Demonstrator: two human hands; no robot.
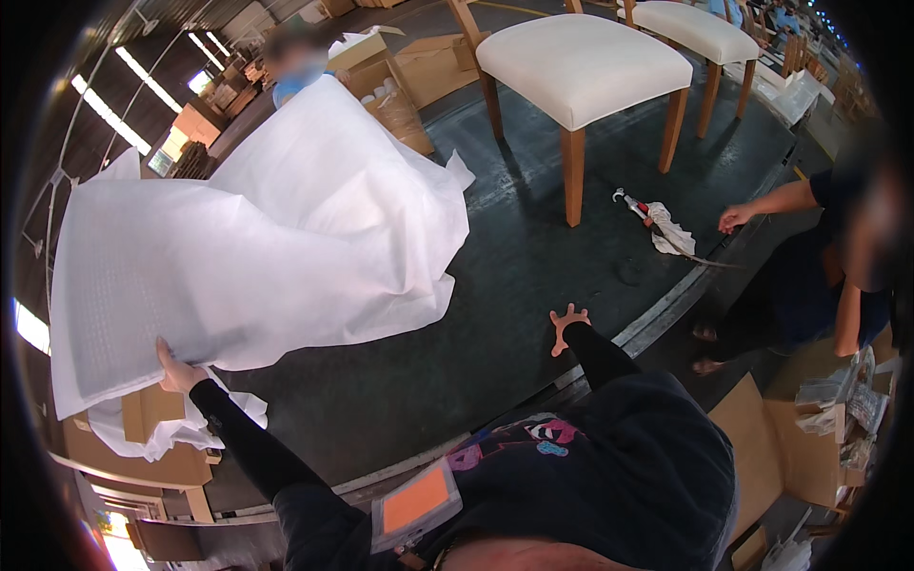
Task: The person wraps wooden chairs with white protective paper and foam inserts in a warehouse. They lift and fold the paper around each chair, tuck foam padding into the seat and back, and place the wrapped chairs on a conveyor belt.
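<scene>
A large white sheet of thin wrapping material (314,219) drapes over something bulky on the left, hiding its shape. My left hand (178,371) grips the sheet's lower edge near the far left, thumb up on the front and the other fingers partly hidden. My right hand (569,329) hovers at the near edge of the dark work surface (381,381), fingers spread and holding nothing. Beyond it stands a wooden chair (583,67) with an off-white padded seat. To the right of the chair lies a red and silver hand tool (636,206) on a white cloth (672,234).
A second chair (700,29) stands behind the first. One person (800,238) is at the right edge, a hand near the tool; another (297,67) is behind the sheet. Cardboard boxes stand at the back (433,71) and lower right (790,438). Brown cardboard (152,411) shows below the sheet.
</scene>
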